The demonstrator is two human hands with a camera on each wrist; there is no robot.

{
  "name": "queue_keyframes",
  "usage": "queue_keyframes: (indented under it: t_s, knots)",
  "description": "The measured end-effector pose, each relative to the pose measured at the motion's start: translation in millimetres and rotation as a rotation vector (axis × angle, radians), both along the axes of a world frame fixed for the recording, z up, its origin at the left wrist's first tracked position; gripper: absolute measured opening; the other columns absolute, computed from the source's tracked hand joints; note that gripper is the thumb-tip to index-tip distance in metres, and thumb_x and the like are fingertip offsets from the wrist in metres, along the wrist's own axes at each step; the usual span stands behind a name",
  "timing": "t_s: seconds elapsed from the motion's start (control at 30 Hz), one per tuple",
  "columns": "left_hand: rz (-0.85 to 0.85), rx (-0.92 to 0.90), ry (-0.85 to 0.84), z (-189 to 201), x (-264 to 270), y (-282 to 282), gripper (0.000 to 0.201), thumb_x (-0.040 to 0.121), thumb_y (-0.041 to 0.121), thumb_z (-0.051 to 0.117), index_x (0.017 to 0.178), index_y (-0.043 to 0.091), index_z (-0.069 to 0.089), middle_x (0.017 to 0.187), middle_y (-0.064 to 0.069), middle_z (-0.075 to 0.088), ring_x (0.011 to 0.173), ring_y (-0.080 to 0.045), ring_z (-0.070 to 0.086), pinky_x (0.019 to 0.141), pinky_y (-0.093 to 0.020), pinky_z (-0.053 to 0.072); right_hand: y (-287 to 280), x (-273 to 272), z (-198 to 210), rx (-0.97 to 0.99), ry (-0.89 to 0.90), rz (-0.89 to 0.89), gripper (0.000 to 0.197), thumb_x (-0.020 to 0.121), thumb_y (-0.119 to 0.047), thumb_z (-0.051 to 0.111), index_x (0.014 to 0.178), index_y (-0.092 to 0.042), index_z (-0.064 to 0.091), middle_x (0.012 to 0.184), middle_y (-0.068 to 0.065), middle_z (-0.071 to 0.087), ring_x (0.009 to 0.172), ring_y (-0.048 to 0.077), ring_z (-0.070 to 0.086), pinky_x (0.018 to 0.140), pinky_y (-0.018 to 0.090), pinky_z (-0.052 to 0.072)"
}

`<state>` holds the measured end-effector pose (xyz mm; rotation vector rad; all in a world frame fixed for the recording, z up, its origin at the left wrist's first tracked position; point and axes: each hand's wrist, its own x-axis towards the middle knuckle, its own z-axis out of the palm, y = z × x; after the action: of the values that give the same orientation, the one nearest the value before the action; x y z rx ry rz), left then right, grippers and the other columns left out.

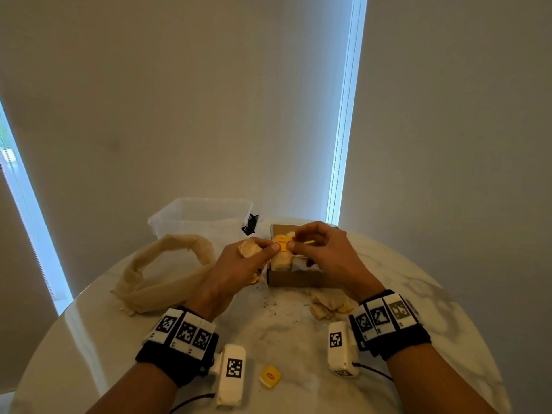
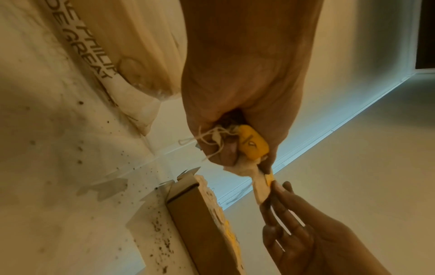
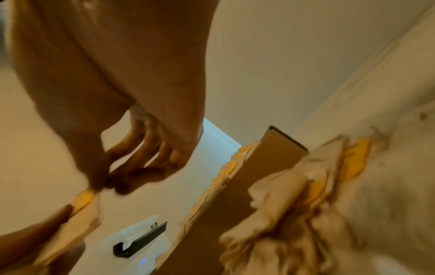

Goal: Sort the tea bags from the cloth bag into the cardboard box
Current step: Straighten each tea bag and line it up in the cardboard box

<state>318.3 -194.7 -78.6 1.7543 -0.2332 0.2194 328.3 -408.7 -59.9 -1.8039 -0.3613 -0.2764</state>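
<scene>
Under both our hands spreads the round marble table (image 1: 433,297), dusted with dark tea crumbs between our wrists. Beyond our left hand stands a clear plastic bin (image 1: 200,218). Just outside that hand the cloth bag (image 1: 161,273) lies slumped on the table with its mouth gaping. Directly below our fingertips sits the cardboard box (image 1: 294,277), open and already packed with tea bags (image 1: 282,261), pale paper and yellow tags showing above its rim. Beside our right wrist a loose heap of tea bags (image 1: 327,303) rests on the table outside the box.

Our left hand (image 1: 239,267) is closed around a small bunch of tea bags (image 2: 240,167), strings and a yellow tag poking from the fist, while its thumb and forefinger pinch one yellow tag (image 1: 281,242) above the box. Our right hand (image 1: 324,252) meets it there, thumb and forefinger nipped on the same tag's tea bag, the other fingers loosely curled. Near our left wrist, towards us, a single yellow tag (image 1: 269,376) lies alone on the table.
</scene>
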Motion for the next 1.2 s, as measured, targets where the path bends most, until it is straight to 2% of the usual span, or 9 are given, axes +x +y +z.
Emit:
queue_keyframes:
  t_s: [0.1, 0.27, 0.4, 0.57, 0.77, 0.87, 1.0, 1.1, 1.2]
  knots:
    - [0.008, -0.027, -0.004, -1, 2, 1, 0.022, 0.094, 0.039, 0.077, 0.109, 0.023, 0.08, 0.073, 0.003, 0.072, 0.068, -0.011, 0.066, 0.069, -0.031, 0.056, -1, 3, -4, 0.124, -0.059, -0.074, 0.016, 0.093, -0.023, 0.082, 0.107, -0.022, 0.075, 0.106, -0.006, 0.079, 0.103, 0.015, 0.075, 0.082, 0.036, 0.065]
    - [-0.019, 0.037, -0.015, 0, -1, 1, 0.016, 0.097, 0.038, 0.074, 0.106, 0.026, 0.079, 0.071, 0.007, 0.074, 0.064, -0.003, 0.066, 0.061, -0.021, 0.054, 8, -5, -6, 0.056, 0.023, 0.097, 0.019, 0.091, -0.014, 0.084, 0.109, -0.018, 0.081, 0.107, -0.006, 0.08, 0.096, 0.016, 0.078, 0.081, 0.033, 0.066]
    - [-0.026, 0.063, -0.023, 0, -3, -1, 0.012, 0.097, 0.034, 0.074, 0.104, 0.026, 0.08, 0.075, 0.013, 0.076, 0.065, 0.004, 0.067, 0.059, -0.011, 0.05, 10, -4, -9, 0.049, -0.016, 0.013, 0.012, 0.089, -0.013, 0.085, 0.099, -0.018, 0.084, 0.096, -0.012, 0.08, 0.089, 0.009, 0.076, 0.072, 0.026, 0.064]
    - [0.004, 0.097, -0.031, 2, -4, -3, 0.01, 0.097, 0.034, 0.075, 0.097, 0.026, 0.08, 0.075, 0.016, 0.076, 0.066, 0.005, 0.067, 0.057, -0.01, 0.05, 13, -1, -10, 0.013, -0.049, -0.041, 0.018, 0.087, -0.015, 0.086, 0.104, -0.02, 0.086, 0.097, -0.009, 0.081, 0.091, 0.007, 0.075, 0.072, 0.026, 0.064]
    - [0.071, -0.029, -0.002, 7, -4, 2, 0.018, 0.097, 0.028, 0.075, 0.108, 0.016, 0.082, 0.063, 0.01, 0.072, 0.053, 0.001, 0.061, 0.05, -0.015, 0.049, -58, 16, 27, 0.146, -0.076, -0.187, 0.022, 0.088, -0.011, 0.085, 0.107, -0.022, 0.085, 0.103, -0.005, 0.082, 0.089, 0.017, 0.079, 0.066, 0.023, 0.06]
    - [0.059, -0.029, 0.028, 8, -5, 2, 0.018, 0.098, 0.029, 0.074, 0.107, 0.016, 0.081, 0.062, 0.008, 0.07, 0.051, 0.001, 0.06, 0.048, -0.014, 0.049, -91, 32, 30, -0.012, 0.033, -0.204, 0.023, 0.089, -0.014, 0.085, 0.112, -0.021, 0.083, 0.108, -0.004, 0.081, 0.098, 0.018, 0.077, 0.066, 0.023, 0.057]
    - [0.067, -0.018, 0.038, 8, -5, 4, 0.017, 0.098, 0.031, 0.073, 0.106, 0.019, 0.082, 0.073, 0.0, 0.072, 0.053, 0.0, 0.061, 0.05, -0.014, 0.051, -116, 49, 20, -0.19, 0.255, -0.167, 0.025, 0.089, -0.013, 0.084, 0.112, -0.023, 0.082, 0.116, -0.003, 0.076, 0.11, 0.019, 0.069, 0.076, 0.029, 0.055]
    - [0.065, -0.026, 0.05, 8, -5, 4, 0.017, 0.098, 0.03, 0.074, 0.105, 0.017, 0.081, 0.07, 0.0, 0.069, 0.051, 0.0, 0.059, 0.049, -0.015, 0.051, -122, 54, 13, -0.283, 0.332, -0.147, 0.029, 0.089, -0.012, 0.084, 0.116, -0.023, 0.081, 0.118, -0.001, 0.072, 0.109, 0.016, 0.066, 0.078, 0.029, 0.054]
    - [0.055, -0.012, 0.053, 7, -4, 4, 0.017, 0.098, 0.031, 0.073, 0.106, 0.017, 0.081, 0.063, 0.006, 0.067, 0.05, 0.002, 0.059, 0.049, -0.015, 0.05, -121, 59, 7, -0.331, 0.325, -0.151, 0.03, 0.089, -0.01, 0.085, 0.116, -0.022, 0.081, 0.117, -0.004, 0.073, 0.106, 0.014, 0.065, 0.076, 0.028, 0.054]
